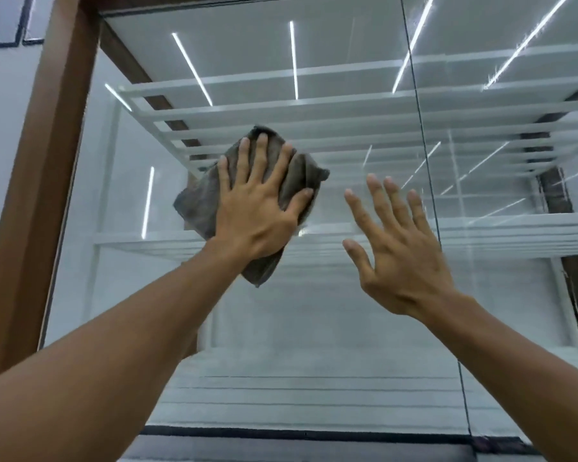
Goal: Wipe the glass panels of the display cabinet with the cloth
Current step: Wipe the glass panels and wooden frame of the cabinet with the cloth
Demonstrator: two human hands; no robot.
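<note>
Both forearms reach up to the glass panel [314,311], bounded by the brown frame [47,161] at left and a dark seam [424,161] at right. The left hand [257,208], fingers spread flat, presses the grey cloth [207,208] onto the pane. The right hand [397,248] is open and empty just beside it. White shelves [314,111] lie behind.

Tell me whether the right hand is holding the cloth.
No. The grey cloth lies under the flat left hand against the glass panel; the right hand is open and bare.
</note>
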